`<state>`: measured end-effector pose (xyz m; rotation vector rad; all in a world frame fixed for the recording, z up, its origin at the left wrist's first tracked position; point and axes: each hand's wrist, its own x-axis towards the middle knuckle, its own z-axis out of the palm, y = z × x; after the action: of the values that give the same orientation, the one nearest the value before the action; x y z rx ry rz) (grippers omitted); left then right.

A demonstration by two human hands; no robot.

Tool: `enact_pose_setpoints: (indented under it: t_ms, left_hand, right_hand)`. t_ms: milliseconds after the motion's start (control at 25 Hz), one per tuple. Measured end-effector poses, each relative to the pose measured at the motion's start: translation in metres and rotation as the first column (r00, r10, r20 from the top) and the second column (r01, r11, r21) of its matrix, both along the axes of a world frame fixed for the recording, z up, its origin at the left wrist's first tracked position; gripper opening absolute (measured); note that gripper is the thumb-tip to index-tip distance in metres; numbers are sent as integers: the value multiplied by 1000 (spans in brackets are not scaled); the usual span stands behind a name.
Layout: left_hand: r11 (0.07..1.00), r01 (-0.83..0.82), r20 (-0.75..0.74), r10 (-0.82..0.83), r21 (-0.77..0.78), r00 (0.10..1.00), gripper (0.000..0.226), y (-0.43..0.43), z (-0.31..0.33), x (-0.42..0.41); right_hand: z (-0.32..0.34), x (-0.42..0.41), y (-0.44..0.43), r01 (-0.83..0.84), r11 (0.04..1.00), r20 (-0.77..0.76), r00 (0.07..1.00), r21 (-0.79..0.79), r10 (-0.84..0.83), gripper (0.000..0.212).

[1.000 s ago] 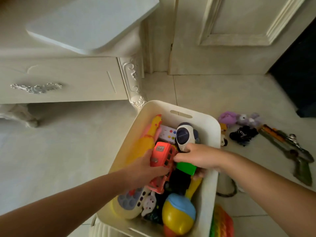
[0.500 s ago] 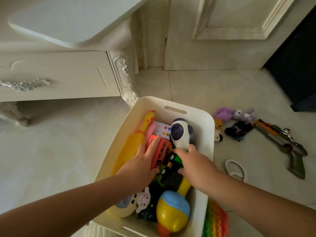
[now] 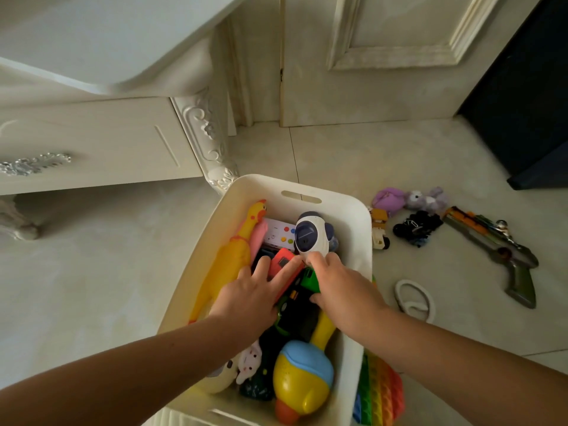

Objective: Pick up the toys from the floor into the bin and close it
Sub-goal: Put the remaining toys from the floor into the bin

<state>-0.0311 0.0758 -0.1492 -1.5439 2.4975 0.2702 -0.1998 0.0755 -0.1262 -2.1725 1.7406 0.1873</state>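
1. So, the white dresser [image 3: 92, 142] takes up the whole upper left, its carved leg just behind the bin's far corner.
2. The cream bin [image 3: 359, 229] sits on the tile floor, open on top and stuffed with toys.
3. Left hand [image 3: 249, 296] is inside the bin, fingers straight and spread, lying flat on the orange bus [image 3: 284, 262], not gripping anything.
4. Right hand [image 3: 341, 290] is curled round the green and black truck [image 3: 296, 305] mid-bin, with its fingertips up against the white robot toy [image 3: 310, 235].
5. Yellow rubber chicken [image 3: 229, 262] lies along the bin's left wall.
6. On the floor right of the bin:
   - toy gun [image 3: 498, 250]
   - rainbow pop-it [image 3: 381, 398], tight against the bin
   - purple plush [image 3: 412, 199]
   - black motorbike [image 3: 416, 229]
   - white ring [image 3: 415, 298]
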Motion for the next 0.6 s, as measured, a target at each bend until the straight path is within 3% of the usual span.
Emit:
enact_pose_setpoints:
  t_ms: [80, 160, 240, 440, 600]
  left_hand:
    - [979, -189, -176, 199, 76, 964, 90, -12, 12, 2]
    - [908, -392, -354, 419, 147, 836, 85, -31, 21, 6]
    - [875, -459, -371, 482, 156, 794, 85, -50, 20, 2]
    - [955, -219, -225, 262, 202, 938, 80, -84, -1, -9]
    - [970, -159, -220, 198, 185, 955, 77, -89, -5, -2]
  right_hand:
    - [0, 0, 1, -24, 1000, 13, 1000, -12, 24, 45]
    - [-1, -2, 1, -55, 998, 24, 998, -27, 56, 43]
    - [-1, -2, 0, -58, 998, 45, 997, -38, 60, 44]
    - [-2, -1, -1, -44, 998, 121, 991, -52, 50, 43]
    - [-2, 3, -2, -29, 993, 190, 980, -112, 50, 45]
